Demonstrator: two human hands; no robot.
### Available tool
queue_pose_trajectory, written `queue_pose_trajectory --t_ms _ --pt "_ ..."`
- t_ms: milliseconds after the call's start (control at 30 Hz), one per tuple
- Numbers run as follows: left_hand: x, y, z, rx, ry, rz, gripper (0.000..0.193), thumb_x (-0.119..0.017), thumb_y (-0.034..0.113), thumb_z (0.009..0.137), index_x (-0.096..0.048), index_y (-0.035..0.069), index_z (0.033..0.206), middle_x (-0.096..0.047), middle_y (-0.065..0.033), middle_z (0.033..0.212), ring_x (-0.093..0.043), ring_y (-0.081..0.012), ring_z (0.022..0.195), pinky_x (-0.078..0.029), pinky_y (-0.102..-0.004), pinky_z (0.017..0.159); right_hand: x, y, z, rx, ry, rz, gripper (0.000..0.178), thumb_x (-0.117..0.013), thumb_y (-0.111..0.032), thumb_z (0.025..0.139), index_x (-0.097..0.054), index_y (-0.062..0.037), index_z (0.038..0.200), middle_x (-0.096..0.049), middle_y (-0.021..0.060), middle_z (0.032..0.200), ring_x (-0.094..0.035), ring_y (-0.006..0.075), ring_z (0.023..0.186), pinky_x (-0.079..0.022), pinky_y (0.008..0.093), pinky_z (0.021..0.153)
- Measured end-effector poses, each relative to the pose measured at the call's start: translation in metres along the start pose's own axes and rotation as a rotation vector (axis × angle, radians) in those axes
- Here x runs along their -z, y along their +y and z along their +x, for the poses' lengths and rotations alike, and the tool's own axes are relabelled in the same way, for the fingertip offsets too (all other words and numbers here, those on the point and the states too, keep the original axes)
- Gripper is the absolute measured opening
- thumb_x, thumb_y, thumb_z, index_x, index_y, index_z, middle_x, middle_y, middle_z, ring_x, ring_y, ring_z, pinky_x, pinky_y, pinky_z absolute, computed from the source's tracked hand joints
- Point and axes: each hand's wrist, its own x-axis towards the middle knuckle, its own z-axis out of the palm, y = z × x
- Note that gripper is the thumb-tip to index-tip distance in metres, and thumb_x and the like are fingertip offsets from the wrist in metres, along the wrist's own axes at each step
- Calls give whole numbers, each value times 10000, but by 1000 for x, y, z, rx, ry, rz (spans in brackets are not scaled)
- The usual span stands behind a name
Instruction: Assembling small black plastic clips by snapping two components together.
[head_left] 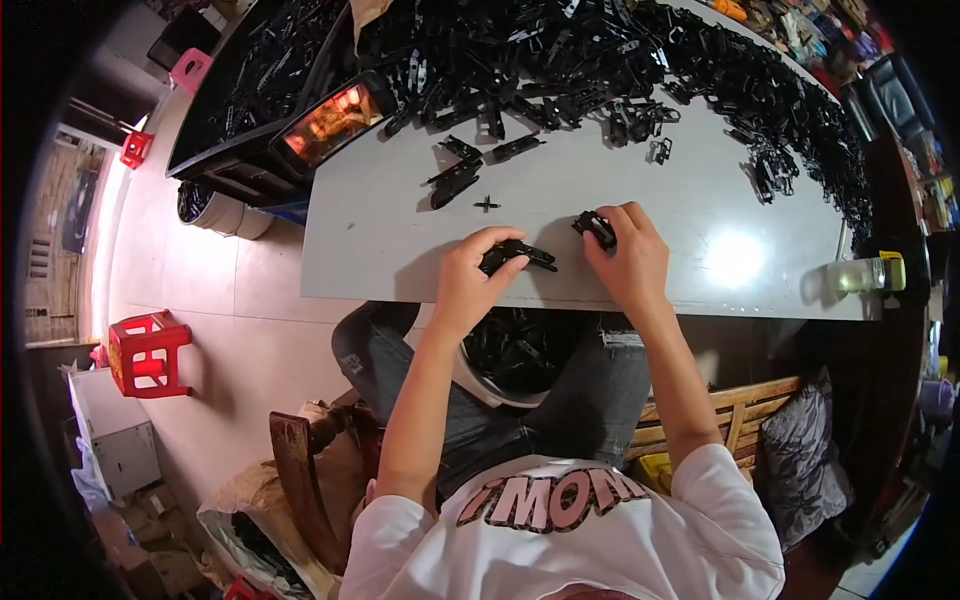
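Note:
Near the front edge of the grey table (380,235), my left hand (468,275) is closed around a long black plastic part (530,256), whose narrow end sticks out to the right. My right hand (632,252) pinches a shorter black plastic clip-like part (597,229) between thumb and fingers, a little apart from the first. A small dark cross-shaped piece (487,204) lies beyond my left hand. Farther off are a loose black part (517,147) and a small cluster of black parts (453,185). The exact kind of these parts cannot be made out.
A big heap of black parts (520,60) covers the table's far side and runs down the right. A phone (335,120) with a lit screen leans by a black crate (245,160). A jar (860,275) stands at right. Between my knees is a tub (490,395) of black parts.

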Motion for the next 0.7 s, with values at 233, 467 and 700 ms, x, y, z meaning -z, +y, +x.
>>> queue_pose_trajectory --t_ms 233,467,700 --pt "1 -2 -1 33 -17 -24 284 -719 57 765 -643 43 1038 -679 -38 942 -622 -116 880 -478 -265 812 -4 -6 -2 19 -18 -13 245 -691 -157 746 -620 -74 965 -588 59 884 -612 263 745 -494 350 635" --pt "5 4 0 69 -54 -2 290 -726 92 768 -640 45 1042 -678 -62 947 -625 -134 866 -481 -268 792 -5 -3 1 23 -96 -148 272 -674 -145 731 -614 -62 982 -584 84 900 -605 284 818 -493 367 671" --pt "4 1 0 33 -74 21 291 -717 58 753 -637 51 1032 -677 -58 935 -627 -158 870 -483 -284 816 4 -26 4 100 -314 369 279 -666 -53 679 -621 -13 952 -599 121 881 -606 294 761 -496 351 673"
